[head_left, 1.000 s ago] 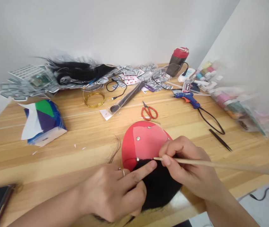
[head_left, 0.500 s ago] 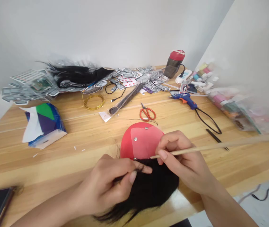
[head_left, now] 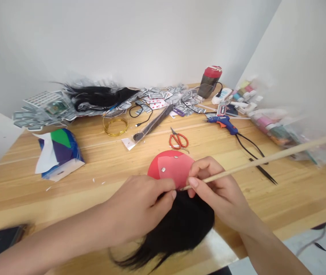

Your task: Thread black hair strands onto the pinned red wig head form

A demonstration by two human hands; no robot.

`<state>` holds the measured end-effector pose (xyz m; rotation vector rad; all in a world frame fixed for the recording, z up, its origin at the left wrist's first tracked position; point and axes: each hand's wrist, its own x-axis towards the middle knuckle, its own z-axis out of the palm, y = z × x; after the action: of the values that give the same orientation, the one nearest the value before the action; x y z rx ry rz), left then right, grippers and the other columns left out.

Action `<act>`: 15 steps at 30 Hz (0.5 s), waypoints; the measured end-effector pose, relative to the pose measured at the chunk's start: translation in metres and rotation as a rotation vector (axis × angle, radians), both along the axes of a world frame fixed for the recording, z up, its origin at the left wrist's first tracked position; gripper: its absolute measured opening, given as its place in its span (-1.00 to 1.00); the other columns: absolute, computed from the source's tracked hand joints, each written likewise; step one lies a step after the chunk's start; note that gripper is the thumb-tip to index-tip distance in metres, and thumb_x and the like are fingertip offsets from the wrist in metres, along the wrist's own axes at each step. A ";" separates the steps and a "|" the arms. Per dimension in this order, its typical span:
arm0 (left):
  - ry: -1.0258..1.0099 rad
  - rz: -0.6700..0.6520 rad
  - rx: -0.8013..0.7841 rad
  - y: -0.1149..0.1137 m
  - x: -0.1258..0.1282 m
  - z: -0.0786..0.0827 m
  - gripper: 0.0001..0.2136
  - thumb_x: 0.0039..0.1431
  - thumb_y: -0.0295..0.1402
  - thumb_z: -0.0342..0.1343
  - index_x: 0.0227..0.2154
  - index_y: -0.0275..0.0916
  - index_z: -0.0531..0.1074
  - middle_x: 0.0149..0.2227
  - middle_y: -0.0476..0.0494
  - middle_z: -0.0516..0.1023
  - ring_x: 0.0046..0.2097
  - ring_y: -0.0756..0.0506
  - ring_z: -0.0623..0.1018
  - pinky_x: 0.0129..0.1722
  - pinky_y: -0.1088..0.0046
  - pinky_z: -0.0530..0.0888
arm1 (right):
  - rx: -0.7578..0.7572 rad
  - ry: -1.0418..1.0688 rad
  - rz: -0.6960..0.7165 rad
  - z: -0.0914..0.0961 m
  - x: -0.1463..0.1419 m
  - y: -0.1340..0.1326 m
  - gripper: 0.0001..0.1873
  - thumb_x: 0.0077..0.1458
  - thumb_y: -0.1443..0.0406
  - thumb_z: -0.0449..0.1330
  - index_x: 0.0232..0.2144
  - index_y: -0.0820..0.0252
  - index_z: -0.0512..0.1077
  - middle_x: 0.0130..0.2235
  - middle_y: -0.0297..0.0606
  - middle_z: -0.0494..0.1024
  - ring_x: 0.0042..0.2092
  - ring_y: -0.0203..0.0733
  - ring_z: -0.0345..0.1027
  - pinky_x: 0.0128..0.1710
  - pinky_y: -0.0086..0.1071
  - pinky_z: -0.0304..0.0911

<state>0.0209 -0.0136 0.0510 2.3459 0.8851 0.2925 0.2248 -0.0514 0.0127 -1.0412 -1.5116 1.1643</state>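
Observation:
A red rounded form (head_left: 153, 168) with a pink patch and silver studs lies on the table in front of me. Black hair (head_left: 190, 217) spreads from its near edge toward me. My right hand (head_left: 216, 187) pinches a thin wooden stick (head_left: 266, 157), its tip at the line where pink meets black. My left hand (head_left: 148, 202) is closed at that same line, thumb and forefinger together beside the stick's tip. Whatever lies between those left fingertips is too small to make out. Part of the form is hidden behind both hands.
Red-handled scissors (head_left: 178, 140) lie just beyond the form. Farther right are a blue glue gun (head_left: 223, 124) with its cord and black tweezers (head_left: 263, 172). A tissue pack (head_left: 59, 152), gold wire coil (head_left: 116, 126) and phone (head_left: 0, 244) are leftward. Scattered cards (head_left: 157, 102) line the back.
My left forefinger, stretched out earlier, has drawn back to meet the thumb at the stick's tip. The stick's far end has tilted upward. The camera view has shifted slightly.

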 end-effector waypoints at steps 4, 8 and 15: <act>0.124 0.008 0.104 0.001 0.005 -0.003 -0.73 0.28 -0.42 -0.09 -0.52 -0.17 0.38 -0.66 0.09 0.23 -0.62 -0.01 0.24 -0.57 0.45 0.04 | -0.001 0.011 0.001 0.002 0.000 0.001 -0.93 0.35 0.34 0.09 -0.24 0.09 0.32 -0.45 -0.45 0.42 -0.44 -0.35 0.33 -0.47 -0.54 0.18; 0.242 0.011 0.180 0.001 0.009 -0.001 -0.73 0.27 -0.39 -0.12 -0.45 -0.14 0.46 -0.64 0.02 0.41 -0.61 -0.07 0.37 -0.55 0.41 0.04 | -0.011 0.022 -0.007 0.003 -0.001 0.002 -0.92 0.33 0.34 0.09 -0.27 0.11 0.32 -0.46 -0.43 0.41 -0.45 -0.34 0.33 -0.48 -0.52 0.18; 0.356 -0.026 0.365 -0.003 0.014 0.005 -0.74 0.21 -0.42 -0.10 -0.53 -0.17 0.41 -0.69 -0.02 0.44 -0.69 -0.09 0.40 -0.62 0.37 -0.07 | 0.011 -0.005 -0.025 0.004 -0.002 0.003 -0.93 0.32 0.35 0.10 -0.28 0.12 0.34 -0.46 -0.43 0.42 -0.44 -0.33 0.35 -0.48 -0.50 0.18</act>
<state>0.0352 -0.0162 0.0556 2.8026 1.0351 0.0214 0.2228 -0.0484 0.0168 -1.0539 -1.5034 1.1351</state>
